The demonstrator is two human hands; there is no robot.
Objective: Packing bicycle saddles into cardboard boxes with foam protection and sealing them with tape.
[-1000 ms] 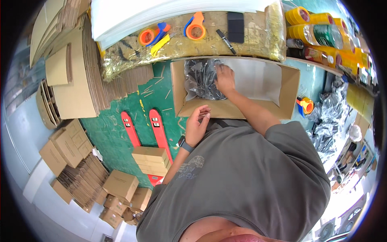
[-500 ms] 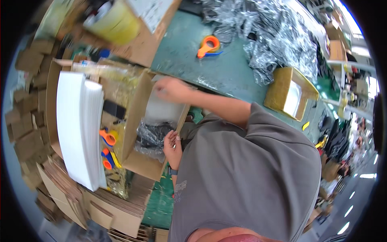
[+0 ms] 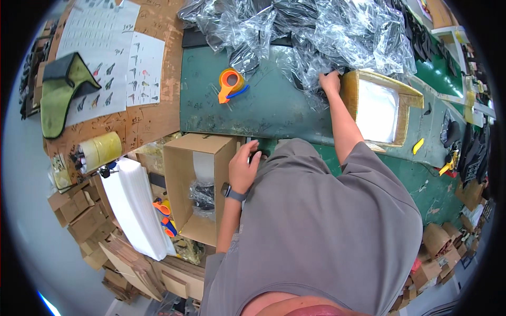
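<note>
My left hand (image 3: 242,167) rests on the near rim of an open cardboard box (image 3: 182,174), fingers curled over its edge; a watch sits on the wrist. Inside the box lie a few dark items in clear plastic bags (image 3: 203,196). My right arm stretches far forward. My right hand (image 3: 330,82) is closed on a bag at the edge of a big heap of crinkled clear plastic bags (image 3: 316,31) holding dark items, on the green mat (image 3: 263,113). Just right of that hand stands a second open box with a white lining (image 3: 403,97).
An orange tape dispenser (image 3: 230,84) lies on the mat. To the left are printed paper sheets (image 3: 105,52), a green cloth pouch (image 3: 66,87), a yellow tape roll (image 3: 100,150), a stack of white sheets (image 3: 134,205) and several small cardboard boxes (image 3: 79,216).
The view has swung round. My right hand has left the cardboard box and reached out to the heap of plastic bags. My left hand stays at the box's rim.
</note>
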